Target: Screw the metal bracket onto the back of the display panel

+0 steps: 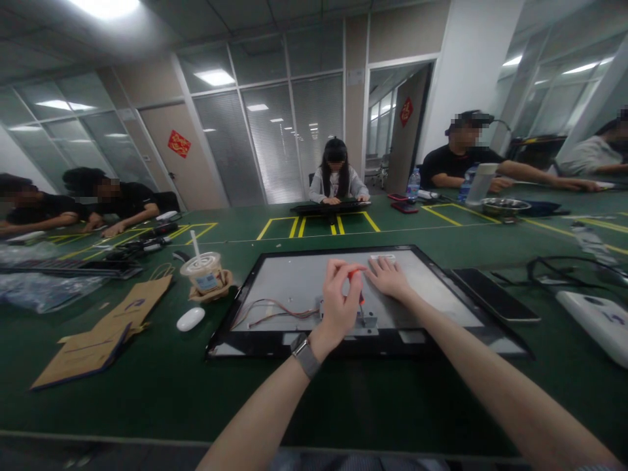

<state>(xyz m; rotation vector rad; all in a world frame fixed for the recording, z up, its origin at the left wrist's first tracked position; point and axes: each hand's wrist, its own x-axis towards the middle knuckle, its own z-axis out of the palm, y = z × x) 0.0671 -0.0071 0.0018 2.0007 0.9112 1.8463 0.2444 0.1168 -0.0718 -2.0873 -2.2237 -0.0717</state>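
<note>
A black-framed display panel (275, 281) lies face down on the green table, its grey metal back up. My left hand (339, 303) is closed around a screwdriver with an orange handle (354, 274), held upright over a small metal bracket (367, 319) near the panel's front edge. My right hand (390, 278) lies flat and open on the panel's back, just right of the screwdriver. A bundle of thin coloured wires (275, 310) runs across the panel to the left of the bracket.
A drink cup with a straw (203, 270), a white mouse (190, 318) and a brown paper bag (105, 324) lie left of the panel. A dark phone (495, 294), cables (564, 268) and a white device (596, 320) lie right. Several people sit around the table.
</note>
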